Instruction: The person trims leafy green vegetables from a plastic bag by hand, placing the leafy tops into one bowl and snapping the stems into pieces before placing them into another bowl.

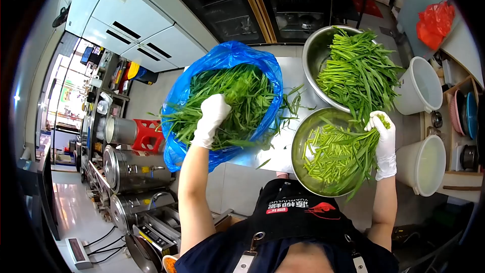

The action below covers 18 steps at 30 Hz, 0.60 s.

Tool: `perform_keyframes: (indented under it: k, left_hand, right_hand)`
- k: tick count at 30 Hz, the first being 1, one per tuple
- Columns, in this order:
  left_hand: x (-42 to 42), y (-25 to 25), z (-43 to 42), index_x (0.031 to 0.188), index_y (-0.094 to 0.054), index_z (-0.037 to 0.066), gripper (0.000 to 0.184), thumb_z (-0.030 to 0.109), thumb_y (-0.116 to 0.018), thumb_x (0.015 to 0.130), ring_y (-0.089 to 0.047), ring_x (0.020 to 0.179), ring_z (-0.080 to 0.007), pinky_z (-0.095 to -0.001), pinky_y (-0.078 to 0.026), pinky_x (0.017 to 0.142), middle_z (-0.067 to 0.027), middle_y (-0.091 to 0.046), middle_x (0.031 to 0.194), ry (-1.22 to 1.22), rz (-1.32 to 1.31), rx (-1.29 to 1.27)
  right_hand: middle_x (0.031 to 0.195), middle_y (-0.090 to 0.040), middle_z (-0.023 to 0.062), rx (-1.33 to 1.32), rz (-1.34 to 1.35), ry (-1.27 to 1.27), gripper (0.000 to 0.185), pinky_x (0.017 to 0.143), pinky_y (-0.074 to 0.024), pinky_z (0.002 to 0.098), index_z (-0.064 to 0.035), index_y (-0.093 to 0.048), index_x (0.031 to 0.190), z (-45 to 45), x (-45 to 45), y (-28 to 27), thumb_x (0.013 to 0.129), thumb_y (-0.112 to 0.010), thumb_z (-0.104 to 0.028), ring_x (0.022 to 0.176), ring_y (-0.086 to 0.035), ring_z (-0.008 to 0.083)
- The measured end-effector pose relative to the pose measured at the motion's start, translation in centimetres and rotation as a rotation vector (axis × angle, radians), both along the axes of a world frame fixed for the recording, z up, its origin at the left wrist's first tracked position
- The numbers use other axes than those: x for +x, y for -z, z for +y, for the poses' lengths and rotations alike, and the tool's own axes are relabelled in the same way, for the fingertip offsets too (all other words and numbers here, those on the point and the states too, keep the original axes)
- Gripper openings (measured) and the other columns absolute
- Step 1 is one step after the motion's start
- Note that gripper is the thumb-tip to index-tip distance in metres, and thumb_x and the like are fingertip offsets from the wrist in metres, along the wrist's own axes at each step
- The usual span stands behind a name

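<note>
My left hand (214, 114), in a white glove, is closed over a blue plastic bag (228, 49) full of loose leaves (247, 83). A blurred tuft of the leaves sticks out past its fingers. On the other side, my right hand (382, 136), also gloved, grips a bunch of long-stemmed leafy greens (359, 146), which look like water spinach. The bunch hangs over a metal bowl (295, 159) that holds short cut green stems (326, 159). Behind that bowl, a larger steel basin (309, 65) holds a heap of whole greens (353, 68).
Scattered leaf bits lie on the metal table (280, 149) between bag and bowls. Two white buckets (429, 164) stand at the right. A red stool (147, 135) and large steel pots (144, 169) are at the left, with a fridge (131, 20) behind.
</note>
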State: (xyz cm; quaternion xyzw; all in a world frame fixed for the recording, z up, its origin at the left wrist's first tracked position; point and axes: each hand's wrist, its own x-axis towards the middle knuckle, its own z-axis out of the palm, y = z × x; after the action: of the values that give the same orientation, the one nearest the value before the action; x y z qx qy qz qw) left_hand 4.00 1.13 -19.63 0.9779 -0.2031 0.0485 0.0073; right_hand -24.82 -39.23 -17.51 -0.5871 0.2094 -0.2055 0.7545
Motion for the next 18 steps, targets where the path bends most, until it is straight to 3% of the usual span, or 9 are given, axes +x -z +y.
perform_keyframes:
  k: [2, 4, 6, 8, 9, 11, 13, 16, 18]
  left_hand:
    - [0.9, -3.6, 0.9, 0.103, -0.072, 0.002, 0.041, 0.026, -0.070, 0.070, -0.068, 0.082, -0.0335, -0.0390, -0.053, 0.076, -0.0229, -0.069, 0.093, -0.043, 0.187, -0.034]
    - [1.7, -7.0, 2.0, 0.092, -0.072, 0.000, 0.033, 0.024, -0.069, 0.071, -0.068, 0.077, -0.0359, -0.0378, -0.054, 0.073, -0.0239, -0.069, 0.085, -0.004, 0.330, -0.119]
    - [1.2, -10.0, 2.9, 0.090, -0.070, -0.004, 0.027, 0.018, -0.069, 0.076, -0.065, 0.063, -0.0224, -0.0331, -0.052, 0.065, -0.0190, -0.068, 0.071, -0.071, 0.482, -0.307]
    - [0.4, -11.5, 4.2, 0.090, -0.071, -0.003, 0.024, 0.018, -0.070, 0.079, -0.064, 0.062, -0.0160, -0.0315, -0.051, 0.062, -0.0157, -0.068, 0.071, -0.178, 0.700, -0.475]
    - [-0.5, -11.9, 4.1, 0.090, -0.072, -0.001, 0.022, 0.019, -0.071, 0.081, -0.062, 0.062, -0.0129, -0.0305, -0.050, 0.061, -0.0124, -0.069, 0.072, -0.108, 0.691, -0.365]
    - [0.0, -7.6, 5.7, 0.095, -0.072, -0.001, 0.033, 0.027, -0.075, 0.077, -0.067, 0.072, -0.0204, -0.0337, -0.052, 0.070, -0.0132, -0.071, 0.080, -0.050, 0.740, -0.073]
    - [-1.0, -7.1, 4.9, 0.101, -0.072, 0.000, 0.048, 0.038, -0.077, 0.073, -0.069, 0.085, -0.0293, -0.0370, -0.051, 0.079, -0.0160, -0.072, 0.090, -0.068, 0.735, 0.005]
    - [-1.2, -8.4, 3.6, 0.103, -0.072, 0.002, 0.051, 0.040, -0.079, 0.071, -0.069, 0.087, -0.0323, -0.0376, -0.052, 0.080, -0.0185, -0.071, 0.094, -0.056, 0.473, -0.071]
    - [-1.2, -8.4, 2.4, 0.092, -0.075, 0.007, 0.038, 0.037, -0.079, 0.070, -0.068, 0.080, -0.0305, -0.0407, -0.052, 0.075, -0.0163, -0.069, 0.080, 0.009, 0.049, -0.039]
  right_hand:
    - [0.073, -0.054, 0.0000, 0.017, -0.008, 0.013, 0.010, 0.067, -0.0447, 0.0255, -0.0004, -0.061, 0.098, -0.3, -0.1, 0.5, 0.094, -0.057, -0.009, 0.068, -0.052, 0.0094]
    - [0.074, -0.054, -0.0003, 0.056, -0.017, 0.028, 0.010, 0.067, -0.0447, 0.0254, -0.0004, -0.061, 0.098, -0.2, -0.2, 0.5, 0.094, -0.058, -0.009, 0.068, -0.052, 0.0093]
    - [0.074, -0.054, -0.0004, 0.068, -0.013, 0.032, 0.011, 0.067, -0.0446, 0.0252, -0.0004, -0.062, 0.098, -0.3, -0.3, 0.7, 0.094, -0.058, -0.009, 0.068, -0.052, 0.0092]
    - [0.074, -0.055, -0.0003, 0.055, 0.002, 0.024, 0.011, 0.067, -0.0444, 0.0250, -0.0004, -0.062, 0.098, -0.5, -0.5, 1.3, 0.094, -0.058, -0.009, 0.068, -0.052, 0.0093]
    - [0.073, -0.055, -0.0002, 0.050, 0.011, 0.018, 0.011, 0.067, -0.0445, 0.0251, -0.0005, -0.062, 0.098, -0.6, -0.5, 1.6, 0.093, -0.058, -0.009, 0.068, -0.052, 0.0094]
    - [0.073, -0.055, 0.0000, 0.043, 0.033, -0.007, 0.010, 0.066, -0.0447, 0.0251, -0.0006, -0.063, 0.097, -0.6, -0.4, 2.1, 0.093, -0.059, -0.009, 0.067, -0.053, 0.0098]
    - [0.073, -0.056, 0.0004, 0.047, 0.054, -0.019, 0.010, 0.066, -0.0451, 0.0253, -0.0006, -0.063, 0.096, -0.6, 0.0, 2.7, 0.092, -0.060, -0.009, 0.067, -0.054, 0.0102]
    - [0.073, -0.056, 0.0008, 0.041, 0.065, -0.017, 0.010, 0.066, -0.0458, 0.0254, -0.0005, -0.064, 0.096, -0.3, 0.1, 2.4, 0.092, -0.061, -0.009, 0.066, -0.055, 0.0108]
    - [0.073, -0.056, 0.0011, 0.045, 0.060, -0.029, 0.010, 0.067, -0.0463, 0.0255, -0.0004, -0.064, 0.096, 0.0, 0.3, 2.3, 0.092, -0.061, -0.010, 0.066, -0.055, 0.0112]
